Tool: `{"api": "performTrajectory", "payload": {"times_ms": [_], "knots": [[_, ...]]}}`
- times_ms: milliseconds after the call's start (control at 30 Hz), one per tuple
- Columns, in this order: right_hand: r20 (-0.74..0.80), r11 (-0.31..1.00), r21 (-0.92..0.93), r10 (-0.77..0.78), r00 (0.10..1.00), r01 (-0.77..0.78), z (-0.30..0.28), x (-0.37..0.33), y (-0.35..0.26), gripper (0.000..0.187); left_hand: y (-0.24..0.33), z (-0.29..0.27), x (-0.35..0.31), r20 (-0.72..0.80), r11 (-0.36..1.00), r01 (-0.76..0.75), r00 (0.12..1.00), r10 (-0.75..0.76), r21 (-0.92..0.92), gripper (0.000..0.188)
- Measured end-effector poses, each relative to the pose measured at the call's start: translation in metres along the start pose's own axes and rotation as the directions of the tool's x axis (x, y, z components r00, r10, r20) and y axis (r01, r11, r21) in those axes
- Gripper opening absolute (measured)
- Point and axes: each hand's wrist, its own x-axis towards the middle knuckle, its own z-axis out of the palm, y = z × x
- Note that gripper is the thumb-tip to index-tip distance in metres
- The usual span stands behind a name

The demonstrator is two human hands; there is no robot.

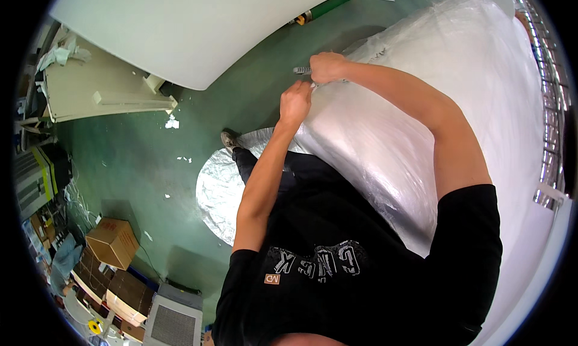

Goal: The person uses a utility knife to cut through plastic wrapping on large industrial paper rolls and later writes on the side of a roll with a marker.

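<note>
A large white bulky object wrapped in clear plastic film (pixel 415 123) bulges up at my right. My right hand (pixel 327 67) is closed in a fist at its far left end. From the left side of that fist sticks out a short grey ribbed thing (pixel 301 70), like a tool's handle; its exact kind is hidden. Just nearer and to the left, my left hand (pixel 295 102) is closed, fingers pinched at a whitish bit of the film by the object's edge. Both hands are close together, not touching as far as I can see.
A silvery sheet (pixel 220 186) lies on the green floor (pixel 150 183) by my shoe (pixel 229 141). A big white curved panel (pixel 192 27) overhangs ahead. Cardboard boxes (pixel 112 244) and a grey louvred unit (pixel 174 322) stand lower left. A green roller (pixel 328 7) lies ahead.
</note>
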Motion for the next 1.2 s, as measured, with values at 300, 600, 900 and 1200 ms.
{"api": "performTrajectory", "payload": {"times_ms": [300,600,900,1200], "knots": [[-0.157,0.942,-0.023,-0.335,0.929,0.335,-0.038,-0.035,0.027,0.038,-0.001,-0.022,0.008,0.105,0.987,0.035,0.994,-0.019,-0.156,0.013],[-0.083,0.697,0.711,-0.046,0.995,0.092,-0.079,-0.075,0.02,0.04,-0.009,-0.031,0.021,0.164,0.999,0.022,0.986,-0.015,-0.041,0.011],[0.145,0.423,0.879,0.202,0.969,-0.22,-0.035,-0.018,0.033,0.038,0.001,-0.019,0.006,0.089,0.993,-0.074,0.994,0.066,0.092,0.008],[0.137,0.25,0.955,0.117,0.984,-0.162,-0.034,-0.024,0.029,0.032,-0.002,-0.021,0.006,0.106,0.992,-0.041,0.994,0.028,0.117,0.007]]}}
